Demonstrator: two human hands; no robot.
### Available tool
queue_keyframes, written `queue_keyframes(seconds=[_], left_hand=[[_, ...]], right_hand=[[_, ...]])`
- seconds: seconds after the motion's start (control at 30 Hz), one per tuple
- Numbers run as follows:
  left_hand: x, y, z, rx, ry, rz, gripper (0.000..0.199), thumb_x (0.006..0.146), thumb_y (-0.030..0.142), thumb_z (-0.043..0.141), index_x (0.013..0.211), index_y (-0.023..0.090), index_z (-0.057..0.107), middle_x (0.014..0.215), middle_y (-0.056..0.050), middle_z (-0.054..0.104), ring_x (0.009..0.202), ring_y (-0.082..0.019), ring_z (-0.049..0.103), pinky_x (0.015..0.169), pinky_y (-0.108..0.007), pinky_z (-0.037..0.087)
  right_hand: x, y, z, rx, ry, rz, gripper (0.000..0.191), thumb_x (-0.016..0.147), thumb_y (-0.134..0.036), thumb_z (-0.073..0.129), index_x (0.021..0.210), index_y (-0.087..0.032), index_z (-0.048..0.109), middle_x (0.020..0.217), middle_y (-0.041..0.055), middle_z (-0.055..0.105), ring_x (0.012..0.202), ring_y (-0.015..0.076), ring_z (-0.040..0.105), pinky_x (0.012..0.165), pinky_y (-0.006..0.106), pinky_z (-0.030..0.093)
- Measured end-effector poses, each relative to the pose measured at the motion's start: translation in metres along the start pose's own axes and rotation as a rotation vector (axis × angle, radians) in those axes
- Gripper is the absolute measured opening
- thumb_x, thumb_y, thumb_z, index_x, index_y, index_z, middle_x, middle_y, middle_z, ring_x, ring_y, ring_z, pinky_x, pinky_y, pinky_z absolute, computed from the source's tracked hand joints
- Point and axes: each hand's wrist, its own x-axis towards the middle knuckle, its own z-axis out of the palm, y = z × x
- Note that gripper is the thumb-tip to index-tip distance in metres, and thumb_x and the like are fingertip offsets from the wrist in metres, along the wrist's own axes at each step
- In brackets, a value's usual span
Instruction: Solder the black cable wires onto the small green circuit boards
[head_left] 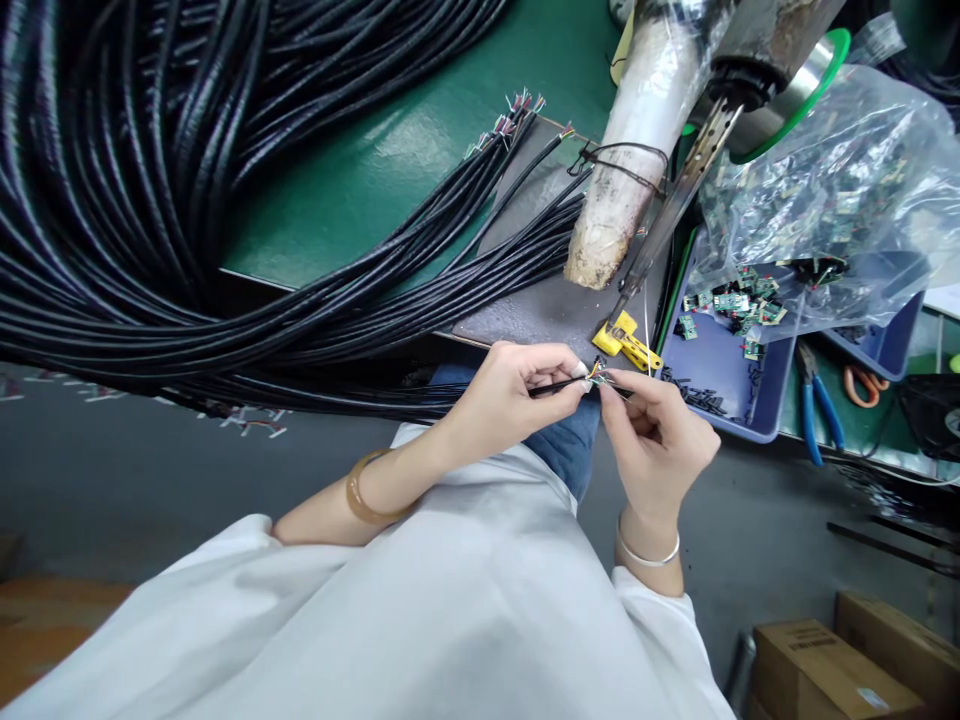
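Observation:
My left hand point(529, 390) pinches a black cable point(555, 387) near its end, where thin coloured wires point(596, 372) fan out. Close beside it, the fingertips of my right hand point(652, 425) are pressed together on the thin wires. Both hands are just in front of the bench edge, above my lap. Beyond the fingertips lies a yellow clip-like tool point(626, 340). Large bundles of black cables point(337, 320) run in from the left, several with stripped coloured ends point(514, 115) on the bench. Small details between the fingertips are too tiny to make out.
A wrapped white tube point(626, 160) hangs over a grey plate point(540, 305). On the right are a blue tray point(776, 395) with small circuit boards point(742, 300), a plastic bag point(847, 180), blue-handled pliers point(817, 405), orange-handled scissors point(862, 388) and a solder spool point(802, 90). Cardboard boxes point(825, 670) stand lower right.

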Motion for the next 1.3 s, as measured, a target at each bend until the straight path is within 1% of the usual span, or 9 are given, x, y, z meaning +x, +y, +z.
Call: queue_keyframes(seconds=[0.13, 0.33, 0.73, 0.83, 0.93, 1.03, 1.13, 1.2, 1.3], left_hand=[[-0.002, -0.001, 0.001, 0.058, 0.021, 0.035, 0.013, 0.086, 0.023, 0.065, 0.078, 0.013, 0.064, 0.064, 0.002, 0.054, 0.059, -0.008, 0.046, 0.055, -0.019, 0.04], [-0.002, 0.0, 0.003, 0.112, 0.07, 0.121, 0.012, 0.085, 0.019, 0.064, 0.074, 0.014, 0.061, 0.061, 0.004, 0.046, 0.056, -0.006, 0.037, 0.052, -0.019, 0.033], [-0.003, -0.001, 0.004, 0.226, 0.061, 0.243, 0.008, 0.086, 0.014, 0.063, 0.078, 0.013, 0.066, 0.063, 0.005, 0.054, 0.055, -0.005, 0.039, 0.052, -0.018, 0.034], [-0.003, 0.001, 0.002, 0.13, 0.019, 0.169, 0.007, 0.088, 0.017, 0.063, 0.081, 0.014, 0.065, 0.067, 0.003, 0.058, 0.058, -0.007, 0.046, 0.056, -0.019, 0.039], [-0.002, 0.003, -0.002, -0.124, -0.069, 0.004, 0.01, 0.09, 0.023, 0.062, 0.086, 0.014, 0.061, 0.068, 0.001, 0.058, 0.061, -0.008, 0.051, 0.059, -0.019, 0.043], [-0.001, 0.007, -0.005, -0.315, -0.122, -0.091, 0.014, 0.087, 0.025, 0.068, 0.086, 0.014, 0.06, 0.065, 0.004, 0.052, 0.055, -0.006, 0.044, 0.051, -0.017, 0.038], [-0.001, 0.009, -0.005, -0.36, -0.11, -0.102, 0.015, 0.083, 0.024, 0.07, 0.081, 0.014, 0.06, 0.063, 0.005, 0.048, 0.054, -0.004, 0.039, 0.048, -0.016, 0.032], [0.0, 0.01, -0.005, -0.359, -0.086, -0.118, 0.015, 0.083, 0.024, 0.069, 0.078, 0.013, 0.06, 0.062, 0.005, 0.047, 0.053, -0.004, 0.037, 0.047, -0.016, 0.031], [0.002, 0.011, -0.006, -0.356, -0.027, -0.151, 0.015, 0.08, 0.022, 0.069, 0.075, 0.014, 0.058, 0.06, 0.006, 0.048, 0.052, -0.004, 0.037, 0.047, -0.016, 0.03]], right_hand=[[0.003, -0.002, 0.006, 0.091, -0.037, 0.117, 0.002, 0.088, -0.026, 0.069, 0.088, -0.025, 0.07, 0.056, -0.009, 0.049, 0.045, 0.005, 0.04, 0.049, 0.022, 0.036], [0.005, -0.003, 0.01, 0.379, -0.077, 0.4, 0.014, 0.088, -0.033, 0.067, 0.082, -0.02, 0.068, 0.055, -0.0084, 0.042, 0.047, 0.0053, 0.034, 0.044, 0.021, 0.027], [0.01, -0.001, 0.008, 0.5, -0.11, 0.484, 0.013, 0.085, -0.033, 0.071, 0.081, -0.02, 0.069, 0.055, -0.008, 0.043, 0.048, 0.0045, 0.033, 0.044, 0.019, 0.026], [0.008, -0.003, 0.007, 0.478, -0.112, 0.475, 0.015, 0.085, -0.034, 0.07, 0.079, -0.02, 0.068, 0.055, -0.0081, 0.043, 0.048, 0.0045, 0.033, 0.044, 0.02, 0.026], [0.004, -0.005, 0.007, 0.406, -0.075, 0.402, 0.013, 0.087, -0.03, 0.068, 0.08, -0.02, 0.067, 0.055, -0.0083, 0.042, 0.047, 0.0045, 0.033, 0.045, 0.021, 0.026], [0.001, -0.006, 0.007, 0.408, -0.104, 0.353, 0.01, 0.088, -0.029, 0.068, 0.081, -0.021, 0.067, 0.055, -0.0085, 0.043, 0.047, 0.0043, 0.033, 0.044, 0.021, 0.026], [0.002, -0.004, 0.006, 0.489, -0.149, 0.391, 0.015, 0.087, -0.033, 0.071, 0.079, -0.021, 0.067, 0.055, -0.0081, 0.045, 0.046, 0.0046, 0.033, 0.042, 0.02, 0.026], [0.004, -0.003, 0.004, 0.548, -0.059, 0.388, 0.015, 0.087, -0.035, 0.071, 0.083, -0.022, 0.066, 0.054, -0.0084, 0.047, 0.045, 0.0048, 0.036, 0.041, 0.019, 0.028], [0.005, -0.005, -0.001, 0.617, 0.162, 0.336, 0.014, 0.092, -0.031, 0.064, 0.105, -0.026, 0.06, 0.056, -0.0097, 0.055, 0.038, 0.0049, 0.039, 0.037, 0.018, 0.03]])
